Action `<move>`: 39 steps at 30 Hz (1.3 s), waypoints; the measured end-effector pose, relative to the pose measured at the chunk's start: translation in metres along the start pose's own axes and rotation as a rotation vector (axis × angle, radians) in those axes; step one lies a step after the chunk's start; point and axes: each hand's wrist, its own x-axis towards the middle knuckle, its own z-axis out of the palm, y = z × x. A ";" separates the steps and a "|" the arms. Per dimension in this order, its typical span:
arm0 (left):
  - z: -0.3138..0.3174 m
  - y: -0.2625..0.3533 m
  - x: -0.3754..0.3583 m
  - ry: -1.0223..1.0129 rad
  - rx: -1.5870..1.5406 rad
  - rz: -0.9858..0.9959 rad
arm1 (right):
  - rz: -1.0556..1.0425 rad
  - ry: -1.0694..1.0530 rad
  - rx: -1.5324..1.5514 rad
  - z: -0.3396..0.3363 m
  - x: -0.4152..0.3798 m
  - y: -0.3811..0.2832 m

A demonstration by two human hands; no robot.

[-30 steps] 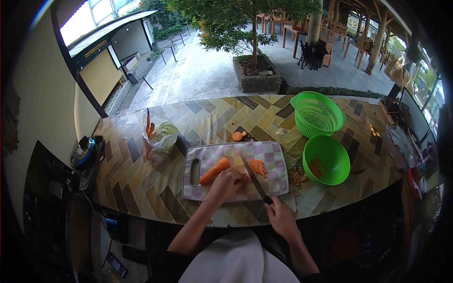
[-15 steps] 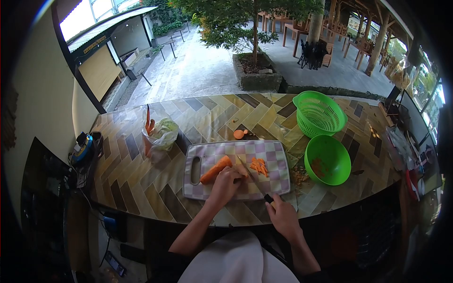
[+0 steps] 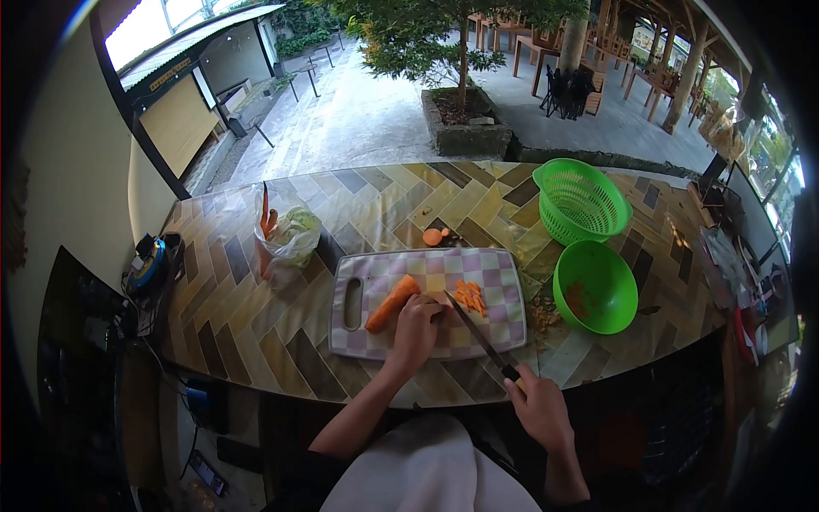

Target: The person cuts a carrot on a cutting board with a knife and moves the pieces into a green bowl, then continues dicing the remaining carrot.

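My left hand (image 3: 415, 331) is closed at the middle of the checkered cutting board (image 3: 388, 344), its fingertips pressed down on a piece of carrot that they mostly cover. Just left of those fingers lies a thick peeled carrot (image 3: 392, 305). My right hand (image 3: 543, 411) grips a knife (image 3: 479, 334) by its dark and yellowish handle. The blade points up and left across the board, its tip close to my left fingertips. Beyond the blade sits a small pile of carrot sticks (image 3: 470, 298).
Carrot end pieces (image 3: 433, 236) lie behind the board. At the right stand a green colander (image 3: 583, 205) and a green bowl (image 3: 616, 290) with orange bits inside. Scraps (image 3: 543, 316) lie beside the bowl. A plastic bag (image 3: 293, 243) with vegetables is at the left.
My right hand has drawn the knife toward me and to the right. My left fingers have shifted slightly and now cover more of the carrot piece.
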 end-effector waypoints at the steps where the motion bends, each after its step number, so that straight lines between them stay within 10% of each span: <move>1: 0.003 -0.001 0.000 0.022 -0.005 -0.006 | 0.021 0.001 -0.002 -0.002 -0.001 0.000; 39: 0.007 0.006 -0.002 0.118 -0.003 -0.106 | -0.015 -0.174 -0.114 -0.006 -0.007 0.013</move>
